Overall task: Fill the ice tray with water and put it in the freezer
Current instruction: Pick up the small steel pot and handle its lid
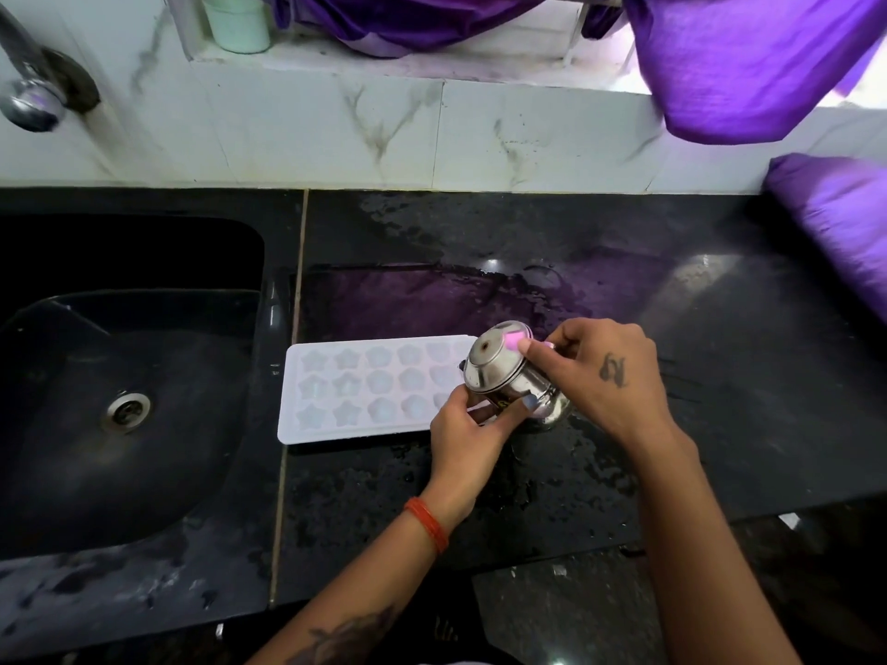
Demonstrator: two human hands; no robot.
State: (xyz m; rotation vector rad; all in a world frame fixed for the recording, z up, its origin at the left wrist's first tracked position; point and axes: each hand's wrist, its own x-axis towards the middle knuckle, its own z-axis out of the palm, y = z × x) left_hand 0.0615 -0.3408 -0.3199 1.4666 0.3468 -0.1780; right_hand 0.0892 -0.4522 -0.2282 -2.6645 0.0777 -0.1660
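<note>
The white ice tray [369, 388] lies flat on the black worktop [624, 424], just right of the sink [129, 376], its star-shaped cells in three rows. Whether the cells hold water cannot be told; they look pale and glossy. Its right end is hidden behind a small steel pot [509, 376], tipped on its side with the base facing the camera and the mouth away to the right.

The left hand [473, 439] has its grip curled round the pot's near side; the right hand [609, 371] pinches the pot's upper edge between thumb and fingers. So both hands hold the pot, and neither holds the tray.

The worktop around and far of the tray is wet with puddles. From here the likely trouble is spill: a pot tipped too fast would flood over the shallow cells onto the worktop. A wet tray bottom on a wet slab may slide when nudged, possibly toward the sink. Carrying a brimful, flexible tray to the freezer would slop water out unless it is kept level.

A tap [33, 103] stands far left, and purple cloth [749, 64] hangs over the far ledge.
</note>
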